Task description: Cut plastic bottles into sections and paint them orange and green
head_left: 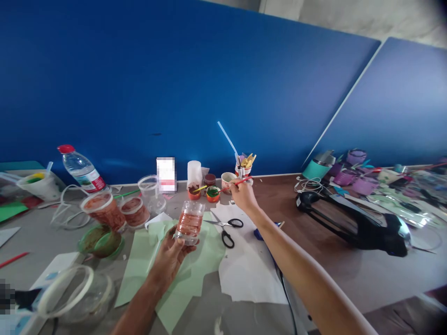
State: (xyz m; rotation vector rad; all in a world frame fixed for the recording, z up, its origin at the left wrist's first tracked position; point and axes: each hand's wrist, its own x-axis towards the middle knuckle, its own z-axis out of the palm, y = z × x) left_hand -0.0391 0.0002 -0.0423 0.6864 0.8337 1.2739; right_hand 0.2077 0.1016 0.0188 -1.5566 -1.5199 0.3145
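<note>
My left hand (174, 251) is wrapped round a cut clear plastic bottle (189, 224) streaked with reddish-brown paint. My right hand (245, 196) pinches a red paintbrush (235, 183), whose tip points left to a small orange cup of green paint (213, 193); whether it touches the paint I cannot tell. Beside that cup stands an orange cup of brown paint (194, 191) with a yellow-handled brush across it. A patterned paper cup (228, 182) is just behind the red brush. Black-handled scissors (228, 228) lie with blades apart below my right hand.
Green paper (139, 265) and white paper (244, 274) cover the table's middle. Paint-smeared tubs (104, 209) and a red-capped water bottle (82, 167) stand left. A black lamp-like device (352, 223) and purple pots (363, 184) are right. A blue partition (157, 83) rises behind.
</note>
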